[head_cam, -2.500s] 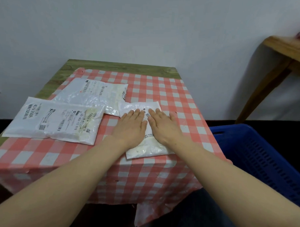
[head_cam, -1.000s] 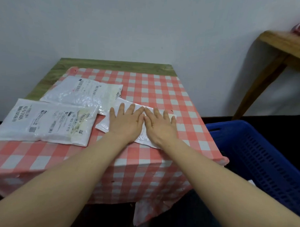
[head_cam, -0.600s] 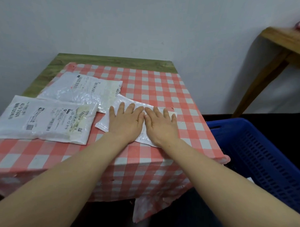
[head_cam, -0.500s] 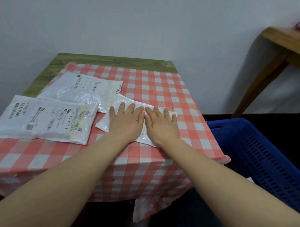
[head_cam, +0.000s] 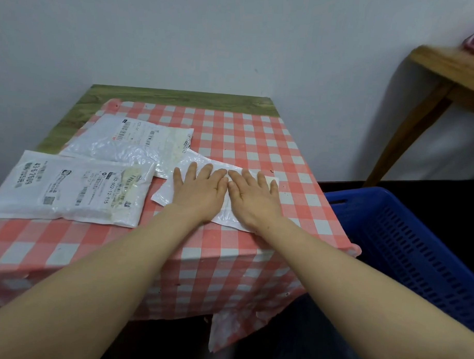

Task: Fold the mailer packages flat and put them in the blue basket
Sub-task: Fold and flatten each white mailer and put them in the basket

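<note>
A small folded white mailer (head_cam: pixel 164 194) lies near the front right of the checked tablecloth. My left hand (head_cam: pixel 200 190) and my right hand (head_cam: pixel 252 197) press flat on it side by side, fingers straight and pointing away from me. Two larger white mailers with printed labels lie unfolded to the left: one near the front left (head_cam: pixel 69 189), one behind it (head_cam: pixel 129 143). The blue basket (head_cam: pixel 405 239) stands on the floor to the right of the table.
The red-and-white checked cloth (head_cam: pixel 245 142) covers a green-topped table (head_cam: pixel 179 95) set against a white wall. A wooden table (head_cam: pixel 446 71) stands at the back right, its slanted leg reaching down behind the basket.
Since 2.5 s ago the small mailer has turned from lengthwise to lying crosswise under my palms. In the last second my hands have stayed pressed on it without moving.
</note>
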The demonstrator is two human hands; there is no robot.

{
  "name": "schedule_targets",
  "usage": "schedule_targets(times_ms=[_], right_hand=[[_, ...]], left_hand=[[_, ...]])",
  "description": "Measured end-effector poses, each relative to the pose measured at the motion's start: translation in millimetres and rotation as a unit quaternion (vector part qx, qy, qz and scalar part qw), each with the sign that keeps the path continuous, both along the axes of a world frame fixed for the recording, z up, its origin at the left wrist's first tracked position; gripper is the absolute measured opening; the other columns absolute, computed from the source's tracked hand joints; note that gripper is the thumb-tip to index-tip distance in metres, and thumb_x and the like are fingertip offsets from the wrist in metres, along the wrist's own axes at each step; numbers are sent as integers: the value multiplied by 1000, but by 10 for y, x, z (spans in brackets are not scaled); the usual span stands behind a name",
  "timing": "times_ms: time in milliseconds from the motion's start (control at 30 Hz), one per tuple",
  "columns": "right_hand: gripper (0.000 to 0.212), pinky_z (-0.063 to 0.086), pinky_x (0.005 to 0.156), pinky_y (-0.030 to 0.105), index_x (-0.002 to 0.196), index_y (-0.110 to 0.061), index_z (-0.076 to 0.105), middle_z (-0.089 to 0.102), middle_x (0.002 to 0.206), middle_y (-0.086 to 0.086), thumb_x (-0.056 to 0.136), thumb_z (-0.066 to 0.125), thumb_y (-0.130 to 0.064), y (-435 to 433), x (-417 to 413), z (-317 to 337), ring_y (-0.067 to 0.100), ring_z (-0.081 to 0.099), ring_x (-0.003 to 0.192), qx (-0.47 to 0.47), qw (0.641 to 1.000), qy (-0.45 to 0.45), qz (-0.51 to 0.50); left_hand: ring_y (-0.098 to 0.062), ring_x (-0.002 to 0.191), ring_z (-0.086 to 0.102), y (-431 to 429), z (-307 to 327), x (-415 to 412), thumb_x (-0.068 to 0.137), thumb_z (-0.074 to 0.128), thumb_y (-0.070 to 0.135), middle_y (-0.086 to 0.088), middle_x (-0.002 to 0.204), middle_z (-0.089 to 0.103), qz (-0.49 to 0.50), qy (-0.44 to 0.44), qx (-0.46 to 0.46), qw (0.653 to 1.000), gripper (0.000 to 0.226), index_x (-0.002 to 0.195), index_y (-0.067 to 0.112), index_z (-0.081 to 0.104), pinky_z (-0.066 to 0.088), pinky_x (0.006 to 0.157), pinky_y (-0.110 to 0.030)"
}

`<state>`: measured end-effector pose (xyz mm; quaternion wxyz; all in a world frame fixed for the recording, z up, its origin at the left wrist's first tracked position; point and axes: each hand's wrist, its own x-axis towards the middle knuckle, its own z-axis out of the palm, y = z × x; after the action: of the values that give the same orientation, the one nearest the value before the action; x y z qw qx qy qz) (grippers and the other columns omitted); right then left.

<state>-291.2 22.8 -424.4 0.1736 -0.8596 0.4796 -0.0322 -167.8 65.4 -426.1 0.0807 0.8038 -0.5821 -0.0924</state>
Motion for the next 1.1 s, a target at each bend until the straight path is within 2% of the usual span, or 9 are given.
schedule_targets(times_ms=[100, 167, 200, 267, 333, 400, 567, 1100], right_hand=[[49, -12, 116, 51, 150, -32, 17, 8, 160, 0, 102, 10, -38, -88, -24, 154, 25, -5, 148, 76, 995, -61, -37], [49, -11, 116, 48, 149, -23, 24, 11, 159, 7, 102, 16, -31, -51, -38, 195, 25, -4, 148, 21, 995, -66, -75], [49, -11, 116, 46, 150, -20, 24, 8, 159, 11, 102, 17, -31, 21, -40, 182, 27, -5, 147, -16, 995, -53, -78], [54, -12, 116, 44, 153, -22, 10, -6, 159, 15, 102, 15, -40, 182, -29, 111, 31, -12, 146, -29, 997, -30, -63], [57, -12, 117, 46, 152, -30, -5, -14, 158, 13, 100, 10, -49, 263, -5, 37, 35, -16, 145, -13, 999, 6, -44], [57, -11, 117, 48, 151, -33, -10, -14, 159, 11, 99, 7, -51, 254, 10, 3, 37, -15, 144, -15, 999, 31, -34], [57, -6, 117, 49, 152, -29, -4, -5, 160, 12, 100, 8, -50, 249, 6, -28, 38, -8, 145, -53, 996, 65, -25], [56, -1, 117, 51, 151, -26, 7, 3, 159, 12, 100, 12, -48, 232, 20, -83, 40, -2, 145, -74, 996, 51, -26]], left_hand=[[-27, 144, 11, -34, 154, 71, 101, 16, 42, 4, 156, 23, 13, 37, -16, 999, 48, 147, 32, 28, 5, 115, -48], [-27, 140, 19, -49, 218, 126, 102, 20, 39, 2, 153, 31, 13, -28, -88, 996, 46, 144, 28, 36, 14, 113, -42], [-27, 141, 17, -56, 219, 149, 102, 20, 38, 0, 154, 29, -2, -59, -104, 993, 47, 146, 25, 34, 12, 115, -41], [-26, 146, 5, -68, 156, 185, 102, 16, 40, -2, 159, 15, -38, -77, -77, 993, 51, 151, 24, 21, 0, 118, -41], [-23, 147, 1, -80, 54, 204, 102, 11, 40, -2, 160, 9, -49, -43, -34, 997, 52, 152, 25, 12, -3, 119, -40], [-21, 147, 4, -85, -23, 234, 102, 9, 39, -2, 159, 12, -45, -19, -36, 998, 52, 152, 26, 15, -1, 120, -39], [-21, 147, 8, -108, -78, 237, 102, 12, 38, -1, 158, 17, -40, -28, -50, 998, 50, 149, 27, 25, 1, 120, -39], [-21, 147, 5, -103, -86, 221, 102, 14, 37, 0, 158, 16, -34, -18, -52, 998, 48, 148, 29, 26, -3, 119, -39]])
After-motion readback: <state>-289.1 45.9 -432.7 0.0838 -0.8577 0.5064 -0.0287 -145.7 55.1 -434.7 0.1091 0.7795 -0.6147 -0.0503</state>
